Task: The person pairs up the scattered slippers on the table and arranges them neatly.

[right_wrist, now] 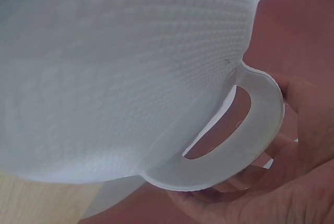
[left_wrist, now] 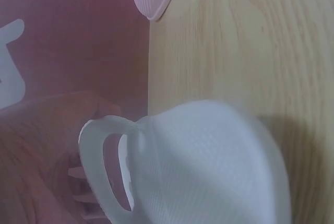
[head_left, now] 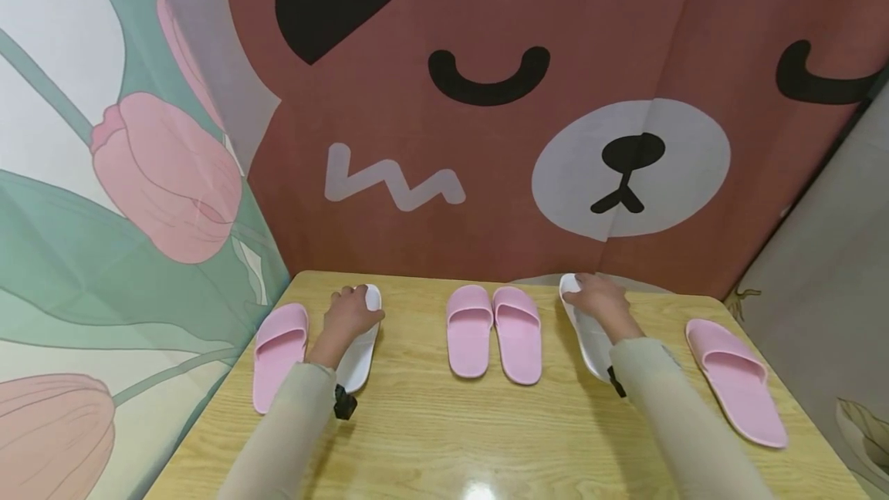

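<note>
On the left side of the table, my left hand [head_left: 349, 316] grips a white slipper [head_left: 359, 359] over its strap, at the toe end. The left wrist view gives its textured footbed and the strap [left_wrist: 94, 153] with the hand behind it. Toward the right, my right hand [head_left: 603, 304] holds another white slipper [head_left: 590, 342] by the strap, thumb on the inner side. Fingers curl around that strap [right_wrist: 261, 114] in the right wrist view. Both white slippers point their toes at the back curtain, heels toward me.
A pair of pink slippers [head_left: 469, 342] stands between my hands. One pink slipper [head_left: 279, 357] lies left of my left hand, another [head_left: 739, 384] right of my right forearm. The wooden table [head_left: 444, 438] ends at a bear-print curtain [head_left: 389, 245]; a tulip-print curtain [head_left: 167, 176] borders the left.
</note>
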Action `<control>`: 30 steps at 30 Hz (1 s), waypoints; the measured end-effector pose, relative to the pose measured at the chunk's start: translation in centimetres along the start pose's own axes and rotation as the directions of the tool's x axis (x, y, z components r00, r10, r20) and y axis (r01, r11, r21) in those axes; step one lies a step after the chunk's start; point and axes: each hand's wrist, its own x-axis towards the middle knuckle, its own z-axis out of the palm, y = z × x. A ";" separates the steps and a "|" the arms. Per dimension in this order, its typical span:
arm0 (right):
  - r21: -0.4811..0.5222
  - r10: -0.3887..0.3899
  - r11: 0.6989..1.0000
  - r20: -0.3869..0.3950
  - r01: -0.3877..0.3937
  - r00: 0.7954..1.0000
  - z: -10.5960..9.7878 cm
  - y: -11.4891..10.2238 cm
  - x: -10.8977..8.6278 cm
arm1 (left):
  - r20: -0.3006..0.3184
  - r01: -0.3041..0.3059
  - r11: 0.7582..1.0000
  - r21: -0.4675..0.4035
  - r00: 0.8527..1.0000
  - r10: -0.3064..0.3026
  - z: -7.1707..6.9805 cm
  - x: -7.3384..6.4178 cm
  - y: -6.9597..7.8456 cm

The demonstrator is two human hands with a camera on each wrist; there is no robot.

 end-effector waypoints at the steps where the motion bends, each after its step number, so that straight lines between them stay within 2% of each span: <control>1: 0.002 0.001 1.000 -0.001 -0.001 1.000 0.0 -0.2 0.0 | -0.002 -0.002 1.000 0.002 1.000 0.002 0.0 0.0 0.0; 8: 0.039 0.007 0.999 0.015 -0.008 1.000 0.2 -1.1 0.1 | -0.012 -0.004 1.000 0.007 1.000 0.004 0.1 0.1 0.3; 16: 0.012 -0.046 0.999 0.001 0.046 0.999 0.3 -2.2 0.1 | -0.001 0.004 1.000 0.009 1.000 -0.004 0.1 0.1 0.8; 30: 0.003 -0.077 0.997 0.005 0.077 0.997 0.2 -4.3 0.0 | -0.016 -0.008 1.000 -0.018 1.000 0.007 0.4 0.4 0.9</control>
